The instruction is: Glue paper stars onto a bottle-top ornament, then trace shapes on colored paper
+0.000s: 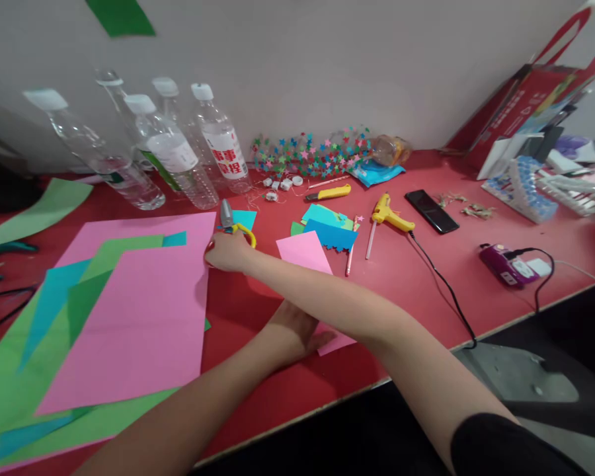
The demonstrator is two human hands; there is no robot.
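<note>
My right arm crosses over my left one. At the far end of it, my right hand (228, 251) is closed at the yellow-handled pliers (227, 213), which point toward the wall; its fingers are partly hidden. A small blue paper piece (244, 218) lies beside the tool. Nearer to me, my left hand (295, 330) rests flat on a pink paper strip (305, 253), with a digit stretched out over its lower end. My right forearm covers the strip's middle. Left of my hands is a stack topped by a large pink sheet (143, 324).
Several plastic bottles (223, 139) stand along the wall near a star-filled bottle (312, 153) on its side. A yellow cutter (328, 192), blue paper scraps (330, 235), a pencil (350, 254), a glue gun (389, 215) with trailing cord and a phone (432, 211) lie rightward.
</note>
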